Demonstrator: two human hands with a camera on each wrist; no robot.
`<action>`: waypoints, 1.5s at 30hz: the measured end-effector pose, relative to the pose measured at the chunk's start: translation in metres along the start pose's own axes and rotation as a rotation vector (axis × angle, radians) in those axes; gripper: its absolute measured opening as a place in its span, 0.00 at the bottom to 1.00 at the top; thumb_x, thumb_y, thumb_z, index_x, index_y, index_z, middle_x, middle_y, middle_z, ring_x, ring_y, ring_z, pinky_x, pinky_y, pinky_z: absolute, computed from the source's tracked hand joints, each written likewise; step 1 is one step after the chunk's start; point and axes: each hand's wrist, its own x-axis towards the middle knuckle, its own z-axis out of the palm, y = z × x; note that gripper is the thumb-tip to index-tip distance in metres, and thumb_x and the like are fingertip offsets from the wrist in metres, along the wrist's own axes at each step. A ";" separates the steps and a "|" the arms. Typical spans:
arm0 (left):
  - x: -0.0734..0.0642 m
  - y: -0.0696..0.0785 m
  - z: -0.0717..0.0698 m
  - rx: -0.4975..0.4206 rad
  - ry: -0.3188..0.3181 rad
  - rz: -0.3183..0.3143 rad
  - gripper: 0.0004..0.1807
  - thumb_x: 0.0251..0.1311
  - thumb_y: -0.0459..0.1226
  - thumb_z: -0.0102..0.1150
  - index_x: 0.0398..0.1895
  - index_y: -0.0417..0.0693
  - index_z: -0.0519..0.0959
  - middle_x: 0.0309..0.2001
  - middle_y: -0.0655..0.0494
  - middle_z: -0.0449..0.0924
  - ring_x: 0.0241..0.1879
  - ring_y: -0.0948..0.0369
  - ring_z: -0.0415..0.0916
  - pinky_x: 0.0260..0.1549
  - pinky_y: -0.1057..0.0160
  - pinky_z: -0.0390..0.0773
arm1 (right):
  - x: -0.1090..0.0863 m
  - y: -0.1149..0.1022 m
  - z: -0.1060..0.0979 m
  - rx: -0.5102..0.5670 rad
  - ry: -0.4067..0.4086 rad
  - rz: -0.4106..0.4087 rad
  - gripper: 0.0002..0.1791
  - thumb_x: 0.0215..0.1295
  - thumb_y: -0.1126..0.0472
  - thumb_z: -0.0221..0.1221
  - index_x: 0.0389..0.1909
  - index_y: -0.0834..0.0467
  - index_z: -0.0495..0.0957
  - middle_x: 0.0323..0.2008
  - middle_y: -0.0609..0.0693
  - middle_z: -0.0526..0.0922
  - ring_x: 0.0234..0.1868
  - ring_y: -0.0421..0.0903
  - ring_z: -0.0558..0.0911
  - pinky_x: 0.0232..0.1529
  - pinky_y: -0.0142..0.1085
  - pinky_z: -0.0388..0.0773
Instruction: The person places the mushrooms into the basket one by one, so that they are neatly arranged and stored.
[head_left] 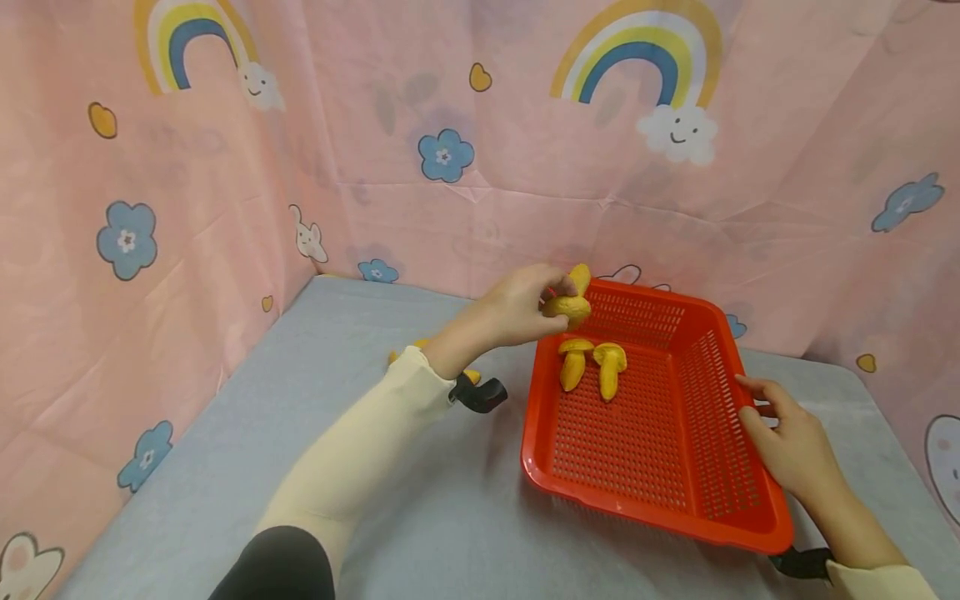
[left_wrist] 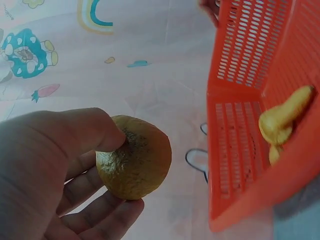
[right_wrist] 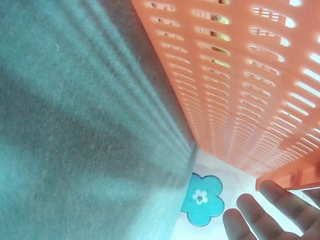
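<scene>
My left hand [head_left: 525, 307] pinches a yellow toy mushroom [head_left: 572, 310] over the far left rim of a red basket. In the left wrist view, the rounded cap of this mushroom [left_wrist: 134, 160] sits between thumb and fingers. Two more yellow mushrooms [head_left: 573, 367] lie inside the red perforated basket [head_left: 637, 500], near its left wall. My right hand [head_left: 798, 446] holds the basket's right rim. From the right wrist, some fingers [right_wrist: 265, 215] show outside the basket wall; the thumb's hold is hidden there.
Behind my left forearm, more yellow pieces [head_left: 471, 377] lie on the grey cloth-covered table [head_left: 465, 517], partly hidden. A pink printed curtain [head_left: 390, 100] hangs along the back and sides. A black strap end [head_left: 482, 395] sticks out from the left wrist.
</scene>
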 end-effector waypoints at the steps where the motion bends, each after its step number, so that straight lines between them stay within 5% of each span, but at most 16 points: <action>1: 0.004 0.002 0.001 0.006 -0.003 0.001 0.17 0.56 0.36 0.64 0.49 0.45 0.77 0.49 0.54 0.79 0.46 0.63 0.74 0.40 0.72 0.75 | 0.000 0.000 0.000 -0.001 0.001 -0.001 0.24 0.70 0.59 0.45 0.64 0.65 0.66 0.51 0.75 0.75 0.44 0.69 0.78 0.22 0.32 0.76; 10: 0.034 0.016 0.020 0.015 -0.023 0.035 0.16 0.54 0.37 0.65 0.47 0.47 0.79 0.47 0.58 0.80 0.47 0.65 0.74 0.43 0.75 0.72 | 0.001 0.000 0.000 -0.007 -0.001 0.002 0.24 0.70 0.59 0.45 0.64 0.65 0.66 0.51 0.75 0.75 0.43 0.68 0.78 0.22 0.31 0.75; 18: 0.060 0.024 0.042 -0.045 -0.102 0.049 0.13 0.56 0.35 0.64 0.45 0.48 0.77 0.43 0.60 0.80 0.41 0.67 0.72 0.39 0.76 0.70 | 0.001 0.003 -0.003 -0.006 0.008 -0.024 0.24 0.69 0.60 0.45 0.63 0.65 0.67 0.51 0.74 0.75 0.43 0.68 0.78 0.23 0.27 0.71; 26: 0.083 0.026 0.070 -0.041 -0.178 -0.023 0.13 0.58 0.37 0.63 0.47 0.50 0.77 0.43 0.63 0.76 0.39 0.68 0.70 0.38 0.77 0.69 | 0.003 0.006 -0.005 -0.008 0.003 -0.036 0.24 0.70 0.60 0.46 0.64 0.64 0.66 0.51 0.74 0.75 0.44 0.68 0.78 0.24 0.28 0.71; 32: 0.090 0.024 0.089 0.011 -0.255 -0.075 0.13 0.59 0.37 0.63 0.46 0.50 0.76 0.40 0.63 0.75 0.37 0.67 0.68 0.35 0.76 0.68 | 0.003 0.002 -0.002 0.007 -0.007 -0.036 0.24 0.70 0.60 0.45 0.65 0.64 0.66 0.51 0.74 0.75 0.45 0.68 0.78 0.24 0.27 0.72; 45: 0.091 0.022 0.123 -0.086 -0.308 -0.161 0.13 0.57 0.39 0.66 0.45 0.52 0.77 0.41 0.64 0.76 0.38 0.68 0.71 0.36 0.77 0.72 | 0.000 0.003 -0.001 0.008 0.008 -0.033 0.23 0.70 0.61 0.46 0.64 0.64 0.67 0.50 0.74 0.76 0.43 0.68 0.79 0.22 0.28 0.73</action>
